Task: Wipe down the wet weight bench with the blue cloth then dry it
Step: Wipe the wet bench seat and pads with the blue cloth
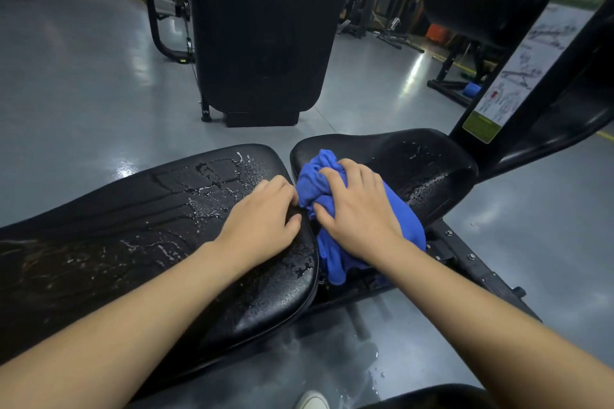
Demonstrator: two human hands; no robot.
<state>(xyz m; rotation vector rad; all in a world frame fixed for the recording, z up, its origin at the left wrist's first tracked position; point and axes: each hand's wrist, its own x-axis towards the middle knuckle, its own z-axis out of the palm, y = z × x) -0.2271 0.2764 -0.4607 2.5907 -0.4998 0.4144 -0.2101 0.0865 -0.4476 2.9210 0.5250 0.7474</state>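
Bright blue cloth (335, 209) bunched under the right hand (357, 209), vivid against the black bench pad (149, 242), which glistens with white-flecked droplets left of the grip. Beyond it, glossy grey floor (83, 76); a green-and-white diagram label (498, 103) up right.

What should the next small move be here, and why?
Probably sweep the blue cloth leftward: the right hand grips it bunched at the gap between pads, while the long pad under the left hand is beaded with water.
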